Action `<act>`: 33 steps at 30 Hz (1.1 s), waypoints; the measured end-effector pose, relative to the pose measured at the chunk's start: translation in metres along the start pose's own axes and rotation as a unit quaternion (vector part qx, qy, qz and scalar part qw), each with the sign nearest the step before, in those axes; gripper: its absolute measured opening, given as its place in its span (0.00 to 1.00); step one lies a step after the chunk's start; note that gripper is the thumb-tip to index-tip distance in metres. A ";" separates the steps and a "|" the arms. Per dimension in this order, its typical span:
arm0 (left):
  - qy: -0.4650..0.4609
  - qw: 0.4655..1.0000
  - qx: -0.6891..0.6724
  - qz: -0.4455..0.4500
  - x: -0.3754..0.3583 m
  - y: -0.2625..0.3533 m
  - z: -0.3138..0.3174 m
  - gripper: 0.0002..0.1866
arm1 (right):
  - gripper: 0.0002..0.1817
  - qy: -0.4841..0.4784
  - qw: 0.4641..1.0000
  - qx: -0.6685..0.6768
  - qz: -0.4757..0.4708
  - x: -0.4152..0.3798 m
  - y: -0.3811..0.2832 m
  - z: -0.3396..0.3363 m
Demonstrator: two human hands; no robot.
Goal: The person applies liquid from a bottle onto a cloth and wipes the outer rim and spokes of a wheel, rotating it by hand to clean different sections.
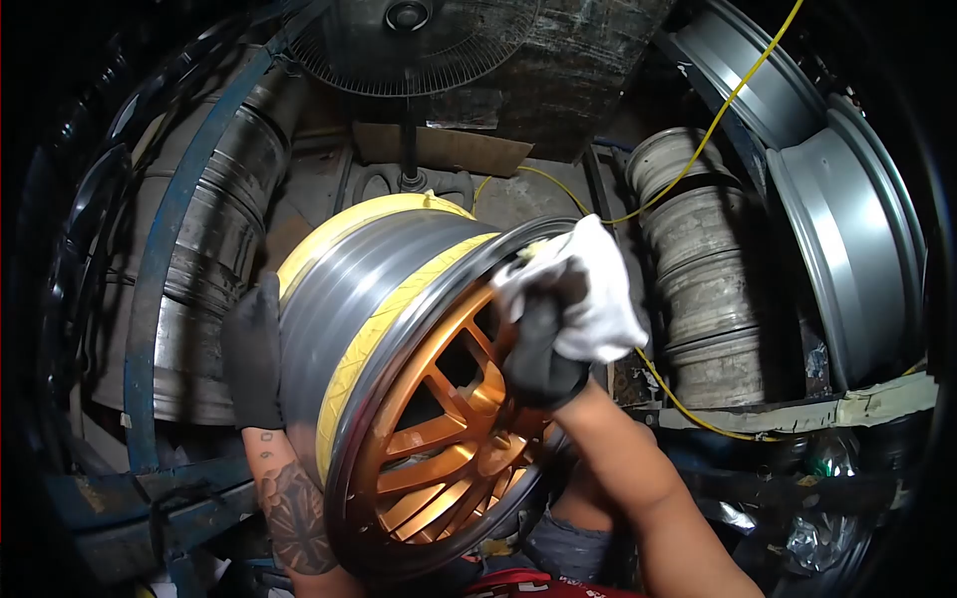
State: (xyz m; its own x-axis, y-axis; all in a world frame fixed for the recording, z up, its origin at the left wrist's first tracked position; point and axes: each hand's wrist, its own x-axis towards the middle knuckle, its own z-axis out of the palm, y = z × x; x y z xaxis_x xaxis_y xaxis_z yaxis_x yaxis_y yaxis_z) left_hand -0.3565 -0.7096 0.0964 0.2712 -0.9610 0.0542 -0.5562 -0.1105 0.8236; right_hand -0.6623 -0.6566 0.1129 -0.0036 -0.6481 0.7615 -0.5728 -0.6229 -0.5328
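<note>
A wheel rim (399, 249) with copper-coloured spokes is tilted in front of me, its spoked face toward my lower right. Yellow masking tape (384, 324) runs around the grey barrel near the face, and more yellow covers the far edge. My left hand (254, 349), in a black glove, lies along the barrel's left side; its fingers are partly hidden and dark. My right hand (543, 354), also gloved in black, grips a white cloth (598, 294) at the upper right of the rim's lip. The cloth covers part of that lip.
Bare metal rims are stacked on the left (214, 234) and right (698, 249). Larger silver rims (847, 219) stand at far right. A yellow hose (733, 95) crosses the right side. A pedestal fan (409, 60) stands behind, near a cardboard strip (449, 148). A blue metal frame (169, 259) flanks the left.
</note>
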 end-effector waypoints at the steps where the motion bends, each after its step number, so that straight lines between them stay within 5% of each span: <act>1: 0.002 1.000 0.008 -0.001 -0.001 0.002 0.000 0.29 | 0.08 -0.045 0.999 0.030 -0.003 -0.002 -0.009 0.003; 4: 0.005 0.999 0.049 0.006 0.000 0.006 0.000 0.30 | 0.13 -0.210 0.942 0.237 0.112 -0.033 -0.043 -0.001; 6: -0.002 0.999 0.050 0.015 0.003 0.002 0.000 0.29 | 0.22 -0.310 0.815 0.423 0.246 -0.055 -0.072 -0.001; 8: -0.012 1.000 0.019 0.016 0.008 -0.011 0.001 0.28 | 0.21 -0.372 0.811 0.408 0.193 -0.048 -0.071 -0.013; 10: 0.002 1.000 0.003 0.028 0.010 -0.020 0.002 0.28 | 0.10 -0.263 0.922 0.277 0.061 -0.009 -0.066 -0.039; 12: -0.002 1.000 0.018 0.026 0.000 -0.010 -0.006 0.27 | 0.11 -0.157 0.967 0.187 0.065 -0.004 -0.047 -0.059; 15: -0.028 0.996 0.080 0.030 -0.009 -0.014 -0.018 0.26 | 0.12 -0.063 0.957 0.151 0.238 -0.032 -0.016 -0.073; 18: 0.027 0.997 0.046 0.060 -0.026 -0.033 -0.017 0.22 | 0.12 -0.094 0.975 0.053 0.193 -0.039 -0.002 -0.071; 23: -0.026 0.996 0.069 -0.045 -0.063 0.004 -0.034 0.21 | 0.11 -0.046 0.945 0.167 0.278 -0.024 -0.022 -0.064; 27: 0.028 0.992 0.125 -0.020 -0.087 0.004 -0.038 0.21 | 0.10 -0.020 0.938 0.183 0.294 -0.020 -0.026 -0.056; 31: -0.054 0.981 0.131 -0.130 -0.096 0.026 -0.054 0.22 | 0.11 -0.063 0.906 0.230 0.348 -0.013 -0.025 -0.055; 33: -0.062 0.989 0.092 -0.096 -0.093 0.023 -0.056 0.21 | 0.12 -0.082 0.896 0.256 0.353 -0.011 -0.023 -0.054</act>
State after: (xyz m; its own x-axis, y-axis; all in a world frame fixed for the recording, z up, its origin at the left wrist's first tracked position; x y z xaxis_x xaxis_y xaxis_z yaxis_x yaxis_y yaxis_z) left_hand -0.3505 -0.6087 0.1414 0.2936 -0.9403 -0.1720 -0.6399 -0.3270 0.6954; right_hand -0.6933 -0.6116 0.1369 -0.0713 -0.9896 0.1253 -0.0233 -0.1239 -0.9920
